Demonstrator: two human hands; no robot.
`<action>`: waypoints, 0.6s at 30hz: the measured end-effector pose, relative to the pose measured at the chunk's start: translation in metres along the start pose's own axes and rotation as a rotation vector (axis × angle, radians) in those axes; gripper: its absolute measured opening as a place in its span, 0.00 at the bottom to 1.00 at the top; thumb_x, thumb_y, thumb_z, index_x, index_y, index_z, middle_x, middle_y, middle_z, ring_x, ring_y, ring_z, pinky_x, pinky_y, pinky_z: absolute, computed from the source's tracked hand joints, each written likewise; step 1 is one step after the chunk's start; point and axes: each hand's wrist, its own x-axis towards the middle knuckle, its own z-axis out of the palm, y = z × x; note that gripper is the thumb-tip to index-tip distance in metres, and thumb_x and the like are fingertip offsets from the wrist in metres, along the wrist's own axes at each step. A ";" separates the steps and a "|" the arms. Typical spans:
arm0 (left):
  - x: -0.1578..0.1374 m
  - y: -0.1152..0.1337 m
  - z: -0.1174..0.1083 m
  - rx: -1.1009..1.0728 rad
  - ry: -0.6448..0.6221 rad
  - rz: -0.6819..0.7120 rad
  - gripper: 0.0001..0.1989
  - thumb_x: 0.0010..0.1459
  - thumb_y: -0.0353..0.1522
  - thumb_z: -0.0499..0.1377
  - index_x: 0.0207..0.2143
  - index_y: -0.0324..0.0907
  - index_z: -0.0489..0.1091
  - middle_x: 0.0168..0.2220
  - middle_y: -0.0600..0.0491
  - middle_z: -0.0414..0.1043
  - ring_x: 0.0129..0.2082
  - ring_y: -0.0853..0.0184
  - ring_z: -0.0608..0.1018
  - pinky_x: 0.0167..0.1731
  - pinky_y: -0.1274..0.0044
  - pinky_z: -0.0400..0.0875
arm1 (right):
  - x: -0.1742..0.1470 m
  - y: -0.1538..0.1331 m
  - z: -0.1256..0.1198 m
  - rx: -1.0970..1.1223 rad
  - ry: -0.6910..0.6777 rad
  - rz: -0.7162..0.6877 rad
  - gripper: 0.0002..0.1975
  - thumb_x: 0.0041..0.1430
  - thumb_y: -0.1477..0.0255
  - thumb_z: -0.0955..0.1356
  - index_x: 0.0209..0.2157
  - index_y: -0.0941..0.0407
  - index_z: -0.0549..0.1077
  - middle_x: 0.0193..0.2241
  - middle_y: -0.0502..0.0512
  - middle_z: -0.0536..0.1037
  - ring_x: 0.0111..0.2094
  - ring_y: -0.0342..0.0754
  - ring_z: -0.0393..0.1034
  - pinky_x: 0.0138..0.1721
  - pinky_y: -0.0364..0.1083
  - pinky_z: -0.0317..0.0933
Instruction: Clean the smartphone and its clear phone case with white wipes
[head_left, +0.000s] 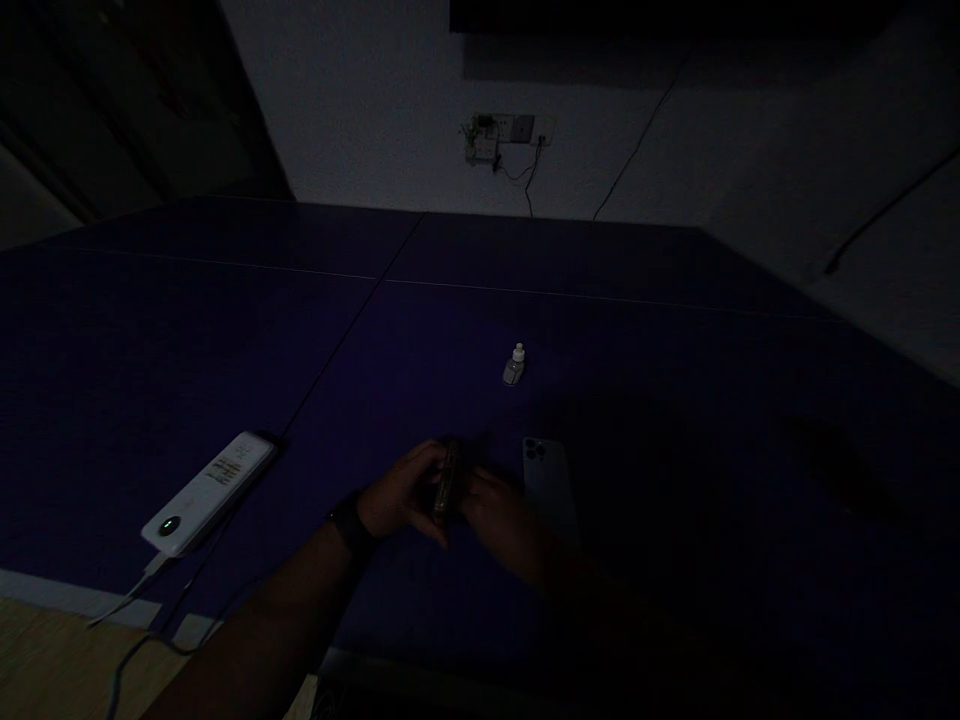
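In the dim light, my left hand (401, 495) has its thumb and fingers closed round a thin, dark, slab-like object (446, 480) stood on edge; its kind is too dark to make out. My right hand (495, 510) lies against the slab's right side, its fingers partly hidden behind it and in shadow, so whether they grip is unclear. Just right of that hand a phone (550, 480) lies with its camera side up. Farther off stands a small clear bottle (514, 370) with a white top.
The dark blue table (420, 350) has thin pale lines. A white power bank (210, 490) with a lit round display and cables (142, 585) lies at the left. Wall sockets (517, 130) with plugs and wires are at the back. A dark shape (832, 460) lies at the right.
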 end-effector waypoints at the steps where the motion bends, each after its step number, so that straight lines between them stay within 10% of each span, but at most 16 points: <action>1: 0.000 0.001 0.000 0.002 -0.001 0.003 0.48 0.30 0.57 0.74 0.51 0.44 0.67 0.47 0.47 0.69 0.46 0.53 0.73 0.49 0.65 0.67 | 0.000 -0.001 0.001 0.012 -0.013 -0.015 0.15 0.64 0.82 0.66 0.50 0.57 0.77 0.53 0.60 0.77 0.56 0.53 0.70 0.59 0.52 0.64; 18: -0.001 -0.001 0.000 -0.003 0.027 -0.003 0.46 0.32 0.56 0.74 0.50 0.43 0.68 0.46 0.48 0.69 0.45 0.54 0.73 0.47 0.67 0.68 | 0.002 -0.003 -0.014 -0.227 0.033 0.114 0.14 0.64 0.81 0.66 0.48 0.58 0.78 0.44 0.63 0.79 0.45 0.55 0.73 0.46 0.50 0.70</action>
